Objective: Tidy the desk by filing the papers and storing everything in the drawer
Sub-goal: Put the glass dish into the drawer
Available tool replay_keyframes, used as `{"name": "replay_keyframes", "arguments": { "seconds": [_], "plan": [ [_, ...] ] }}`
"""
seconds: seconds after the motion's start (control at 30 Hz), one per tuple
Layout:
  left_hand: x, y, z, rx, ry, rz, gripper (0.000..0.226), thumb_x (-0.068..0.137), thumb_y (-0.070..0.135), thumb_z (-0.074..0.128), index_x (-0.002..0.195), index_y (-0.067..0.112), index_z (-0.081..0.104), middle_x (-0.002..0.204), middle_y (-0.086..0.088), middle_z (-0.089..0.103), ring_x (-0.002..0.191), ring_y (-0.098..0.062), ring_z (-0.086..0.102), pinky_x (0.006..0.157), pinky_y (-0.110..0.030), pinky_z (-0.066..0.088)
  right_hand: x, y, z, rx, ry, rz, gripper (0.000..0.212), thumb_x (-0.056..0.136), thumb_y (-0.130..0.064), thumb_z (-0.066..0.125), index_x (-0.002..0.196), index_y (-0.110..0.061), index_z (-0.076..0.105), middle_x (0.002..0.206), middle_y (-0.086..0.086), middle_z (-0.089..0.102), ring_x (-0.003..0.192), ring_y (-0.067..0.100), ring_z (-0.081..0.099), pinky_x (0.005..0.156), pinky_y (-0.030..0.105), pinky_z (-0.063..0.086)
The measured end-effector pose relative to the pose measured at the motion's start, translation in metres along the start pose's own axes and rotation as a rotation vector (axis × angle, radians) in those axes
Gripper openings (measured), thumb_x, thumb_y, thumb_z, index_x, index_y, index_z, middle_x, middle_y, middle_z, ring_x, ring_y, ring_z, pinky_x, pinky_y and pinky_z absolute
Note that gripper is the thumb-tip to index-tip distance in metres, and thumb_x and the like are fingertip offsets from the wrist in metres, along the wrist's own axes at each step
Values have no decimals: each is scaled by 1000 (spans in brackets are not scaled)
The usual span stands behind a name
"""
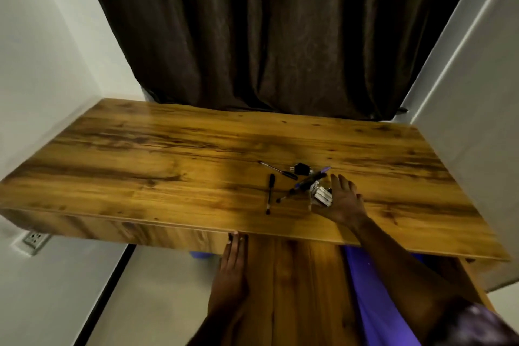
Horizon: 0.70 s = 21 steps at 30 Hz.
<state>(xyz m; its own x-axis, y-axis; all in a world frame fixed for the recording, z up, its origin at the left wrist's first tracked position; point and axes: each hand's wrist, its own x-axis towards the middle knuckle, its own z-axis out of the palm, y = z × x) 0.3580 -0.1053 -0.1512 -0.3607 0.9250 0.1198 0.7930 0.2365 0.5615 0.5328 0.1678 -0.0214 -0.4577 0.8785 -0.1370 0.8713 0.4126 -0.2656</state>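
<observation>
1. surroundings: a dark curtain (280, 36) hangs behind the desk (140, 154), with white walls (42, 64) on either side of it. a wall socket (35, 239) sits below the desk's near left corner.
2. under the desk's near edge: wood panels (295, 275) with a purple surface (365, 295) to their right. you cannot tell if this is the drawer.
3. count, all on the desk right of its middle, toward its near edge:
   - 2 slim black tools (270, 193), lying flat
   - 1 purple pen (309, 181), blurred, possibly two in line
   - 1 small black item (302, 168)
   - 1 small white box (323, 196), partly covered by your hand
4. your right hand (345, 201): arm reached out over the desk's near edge, palm down, fingers straight and spread at the small white box, not closed round it.
5. your left hand (233, 258): flat, fingers straight and together, with the tips at the desk's near edge and nothing in its grasp.
</observation>
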Motion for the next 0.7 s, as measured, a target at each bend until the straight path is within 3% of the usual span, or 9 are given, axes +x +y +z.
{"name": "replay_keyframes", "arguments": {
  "seconds": [0.07, 0.13, 0.23, 0.27, 0.33, 0.43, 0.57, 0.63, 0.7],
  "plan": [
    [3, -5, 3, -63, -16, 14, 102, 69, -5, 53, 157, 14, 4, 165, -3, -6, 150, -30, 11, 114, -47, 32, 10, -1, 1, 11, -74, 60, 120, 66, -69, 71, 154, -17, 9, 160, 8, 17, 144, 34, 18, 111, 55, 26],
    [3, -10, 3, -159, -37, -48, 106, 65, -8, 56, 156, 12, 6, 165, -1, -4, 152, -24, 6, 114, -43, 36, 13, 1, 3, 56, -82, 86, 115, 68, -65, 73, 152, -17, 12, 154, 12, 28, 139, 36, 28, 109, 51, 33],
    [4, -17, 9, -233, -29, -26, 95, 74, 0, 55, 156, 8, 6, 165, -1, -5, 152, -22, 3, 118, -45, 28, 8, 1, 1, 102, -59, 87, 112, 66, -60, 76, 150, -16, 18, 145, 12, 38, 131, 34, 37, 103, 45, 41],
    [4, -14, 8, -293, -23, -8, 86, 83, 12, 51, 156, 9, 6, 166, -1, -3, 152, -22, 3, 120, -45, 24, 6, 2, 1, 113, -57, 88, 113, 63, -59, 77, 150, -17, 18, 143, 12, 39, 130, 33, 38, 103, 45, 42],
    [3, -8, 5, -350, 16, 30, 74, 93, 44, 39, 156, 28, 4, 165, 5, 1, 152, -16, 5, 122, -46, 18, 1, 5, 2, 134, -63, 97, 116, 57, -60, 78, 149, -18, 22, 139, 10, 41, 127, 31, 41, 103, 43, 43],
    [3, -8, 8, -196, 86, 100, 76, 80, 84, 32, 148, 53, 14, 162, 15, 14, 150, -7, 15, 122, -48, 20, -12, 14, 5, 162, -54, 86, 119, 45, -71, 73, 145, -23, 28, 134, 5, 46, 123, 26, 44, 102, 39, 44],
    [-7, -9, 12, -232, 35, 92, 59, 77, 78, 50, 133, 67, 33, 155, 19, 33, 144, -10, 31, 117, -49, 30, -38, 22, 11, 237, -43, 60, 116, 49, -64, 77, 147, -31, 26, 137, 3, 48, 128, 27, 44, 106, 38, 42],
    [-7, -2, 8, -209, 23, 89, 63, 82, 67, 56, 140, 60, 33, 156, 15, 33, 144, -14, 33, 117, -49, 30, -54, 27, 15, 254, -27, 27, 120, 45, -69, 75, 147, -37, 22, 134, 0, 52, 125, 23, 48, 103, 38, 46],
    [-6, -2, 4, -159, 41, 153, 81, 88, 53, 53, 155, 35, 12, 164, 2, 14, 150, -22, 21, 118, -48, 25, -69, 33, 22, 255, -21, -41, 117, 46, -68, 74, 147, -38, 23, 134, -3, 53, 123, 19, 51, 102, 37, 47]
  ]
}}
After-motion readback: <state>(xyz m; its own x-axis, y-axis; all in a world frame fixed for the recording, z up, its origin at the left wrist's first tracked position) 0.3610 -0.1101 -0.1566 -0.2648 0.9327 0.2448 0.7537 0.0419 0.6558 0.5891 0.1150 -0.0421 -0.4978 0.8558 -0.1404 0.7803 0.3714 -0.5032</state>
